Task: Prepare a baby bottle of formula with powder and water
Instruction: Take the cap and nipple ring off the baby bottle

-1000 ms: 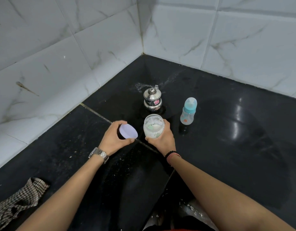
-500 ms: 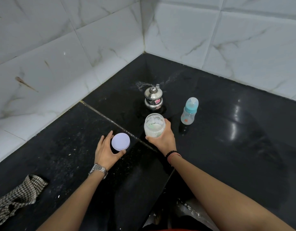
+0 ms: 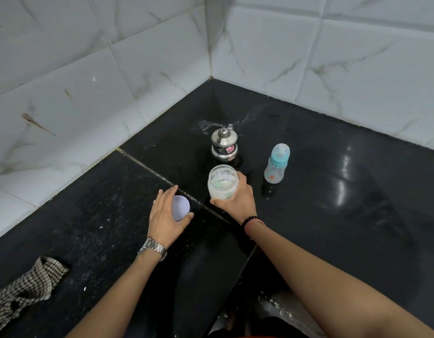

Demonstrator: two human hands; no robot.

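Walls [image 3: 357, 57]: white marble-look tiles, meeting in a corner behind the steel pot.
Worktop [image 3: 345, 228]: black polished stone, glossy, with a seam running diagonally just left of the steel pot's side; white specks scattered on the slab left of the seam.
Cloth [image 3: 20, 291]: checked, crumpled, lay on the worktop far to the near left of the steel pot, at the frame's edge.
Right hand [image 3: 238, 198]: fingers and thumb curled round the powder jar, gripping it from the near right side; dark bead bracelet and red thread at the wrist.
Left hand [image 3: 166, 215]: held the jar lid, fingers spread over it and thumb pressed at its near edge; metal watch at the wrist. Whether the lid touched the worktop could not be told.
Steel pot [image 3: 224, 145]: lidded, with knob and small spout, red sticker on its front; stood upright towards the corner. Landmark for the rest.
Powder jar [image 3: 222, 182]: clear, open-mouthed, white powder inside with a greenish item in it; upright, just in front of the steel pot, apart from it.
Baby bottle [image 3: 277, 164]: clear body, teal collar, translucent cap on; upright, to the right of the steel pot and slightly nearer, untouched by either hand.
Jar lid [image 3: 180, 208]: pale lilac, round; near left of the steel pot, left of the powder jar, across the seam.
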